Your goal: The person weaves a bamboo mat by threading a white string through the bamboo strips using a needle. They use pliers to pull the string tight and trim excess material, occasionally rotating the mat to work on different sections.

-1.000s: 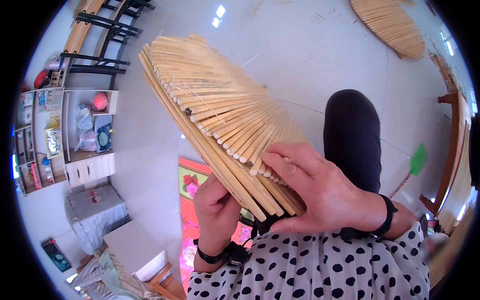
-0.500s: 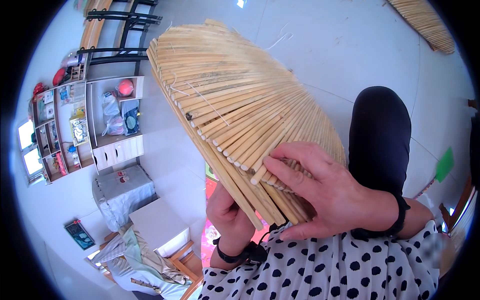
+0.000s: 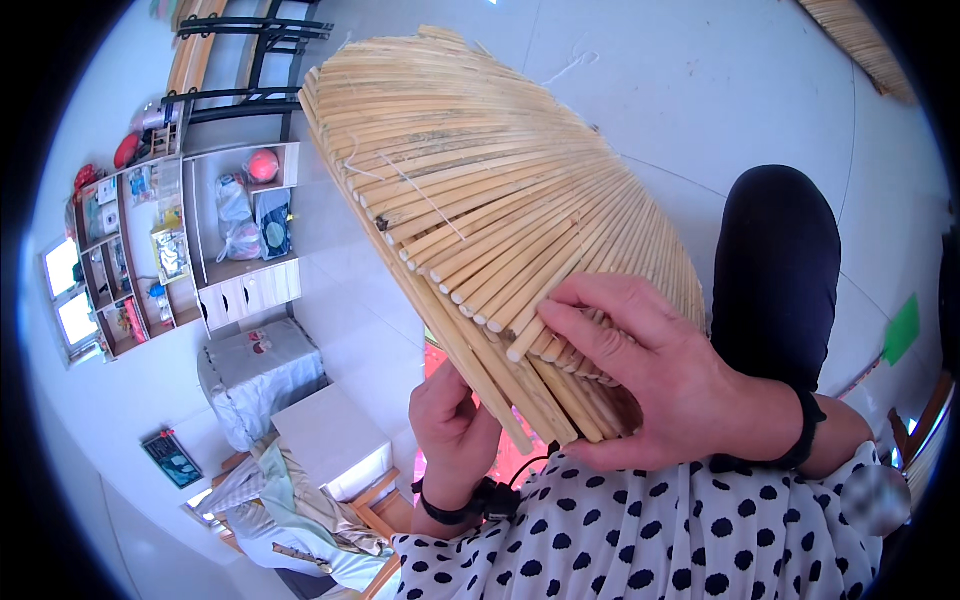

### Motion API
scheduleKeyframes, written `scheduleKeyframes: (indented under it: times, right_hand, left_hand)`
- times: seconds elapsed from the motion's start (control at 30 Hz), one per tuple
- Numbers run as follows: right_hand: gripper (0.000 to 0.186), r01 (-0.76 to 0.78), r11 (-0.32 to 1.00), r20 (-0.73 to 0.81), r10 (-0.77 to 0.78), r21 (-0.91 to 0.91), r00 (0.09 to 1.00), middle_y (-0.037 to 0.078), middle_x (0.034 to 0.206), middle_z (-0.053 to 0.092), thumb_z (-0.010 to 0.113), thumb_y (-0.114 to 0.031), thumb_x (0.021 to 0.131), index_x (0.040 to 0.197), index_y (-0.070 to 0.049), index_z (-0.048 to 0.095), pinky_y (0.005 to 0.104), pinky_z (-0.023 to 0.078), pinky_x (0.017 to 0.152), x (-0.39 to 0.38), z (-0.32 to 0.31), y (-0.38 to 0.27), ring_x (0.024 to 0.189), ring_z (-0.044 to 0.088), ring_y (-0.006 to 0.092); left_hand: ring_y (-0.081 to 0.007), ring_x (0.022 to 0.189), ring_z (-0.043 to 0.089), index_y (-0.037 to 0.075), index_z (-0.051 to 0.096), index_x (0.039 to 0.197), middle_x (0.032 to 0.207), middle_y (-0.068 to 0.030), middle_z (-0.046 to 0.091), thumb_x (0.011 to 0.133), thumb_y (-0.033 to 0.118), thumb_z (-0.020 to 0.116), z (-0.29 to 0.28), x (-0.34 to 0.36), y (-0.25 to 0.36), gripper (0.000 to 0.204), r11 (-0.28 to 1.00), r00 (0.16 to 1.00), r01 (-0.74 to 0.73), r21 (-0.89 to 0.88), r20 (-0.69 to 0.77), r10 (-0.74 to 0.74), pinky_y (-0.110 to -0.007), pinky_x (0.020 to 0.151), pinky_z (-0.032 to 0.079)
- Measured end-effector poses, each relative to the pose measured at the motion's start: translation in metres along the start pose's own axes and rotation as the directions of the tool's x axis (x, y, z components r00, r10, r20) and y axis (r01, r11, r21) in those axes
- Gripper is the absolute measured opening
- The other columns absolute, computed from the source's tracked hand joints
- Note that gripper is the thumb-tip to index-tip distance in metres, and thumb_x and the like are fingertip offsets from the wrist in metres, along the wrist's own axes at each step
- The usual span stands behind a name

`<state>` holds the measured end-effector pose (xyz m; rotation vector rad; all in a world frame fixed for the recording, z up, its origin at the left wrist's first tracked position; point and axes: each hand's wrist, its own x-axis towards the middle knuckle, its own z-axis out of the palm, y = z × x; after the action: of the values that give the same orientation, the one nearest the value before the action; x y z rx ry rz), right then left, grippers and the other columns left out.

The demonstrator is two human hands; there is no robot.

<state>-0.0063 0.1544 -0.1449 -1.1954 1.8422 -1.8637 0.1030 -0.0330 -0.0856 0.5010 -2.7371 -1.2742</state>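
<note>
A large mat of pale straw-coloured stalks (image 3: 520, 170), laid side by side in layers, tilts up before me. Its stalk ends form a stepped edge at the lower left. Loose white thread trails across the stalks. My right hand (image 3: 660, 375) grips the near corner, fingers on the top stalks and thumb beneath the lower layer. Beside the lower-left edge, partly behind it, is my left hand (image 3: 450, 425) with its fingers curled closed. Whatever those fingers hold is hidden. Black bands circle both wrists.
My dark-clad knee (image 3: 775, 265) rises right of the mat. Another stalk mat (image 3: 865, 45) lies on the tiled floor at the upper right. Shelves (image 3: 130, 260), a cloth-covered box (image 3: 262, 375), and a white cabinet (image 3: 330, 435) stand at left. A green piece (image 3: 901, 330) is at far right.
The view has shifted slightly, so the room appears a little further right. My right hand keeps its grip on the mat; my left hand stays curled by the edge.
</note>
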Motion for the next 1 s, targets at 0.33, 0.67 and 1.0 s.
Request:
scheduleKeyframes:
  times: [0.33, 0.67, 1.0]
  right_hand:
    - [0.082, 0.009, 1.000, -0.002, -0.009, -0.026, 1.000, 0.022, 0.129, 0.044, 0.080, -0.031, 0.066, 0.132, 0.006, 0.046, 0.0430, 0.045, 0.094, -0.001, 0.000, 0.006, 0.109, 0.049, 0.0385]
    - [0.090, 0.010, 1.000, -0.019, -0.009, 0.006, 1.000, 0.019, 0.126, 0.047, 0.084, -0.030, 0.058, 0.134, 0.002, 0.048, 0.0436, 0.045, 0.093, 0.002, 0.003, 0.006, 0.109, 0.052, 0.0350]
    - [0.090, -0.008, 1.000, -0.017, 0.008, -0.002, 1.000, 0.018, 0.128, 0.047, 0.085, -0.029, 0.058, 0.135, 0.000, 0.048, 0.0428, 0.046, 0.093, 0.004, 0.003, 0.005, 0.111, 0.052, 0.0355]
  left_hand:
    - [-0.0141, 0.063, 0.066, -0.002, 0.068, 0.098, 0.072, -0.0077, 0.070, 0.081, -0.003, 0.057, -0.002, 0.002, -0.008, 0.020, 0.999, 0.995, -0.026, -0.042, 0.100, 0.030, -0.024, 0.059, 0.050]
    - [-0.0109, 0.062, 0.065, -0.004, 0.069, 0.095, 0.069, -0.0058, 0.069, 0.083, -0.003, 0.058, 0.010, -0.012, -0.001, 0.017, 0.999, 0.992, 0.033, 0.023, -0.122, -0.030, -0.023, 0.057, 0.050]
    - [-0.0120, 0.060, 0.064, -0.003, 0.069, 0.092, 0.070, -0.0049, 0.068, 0.080, -0.007, 0.060, 0.008, -0.009, -0.003, 0.015, 0.986, 0.977, -0.094, 0.139, -0.176, 0.118, -0.023, 0.057, 0.049]
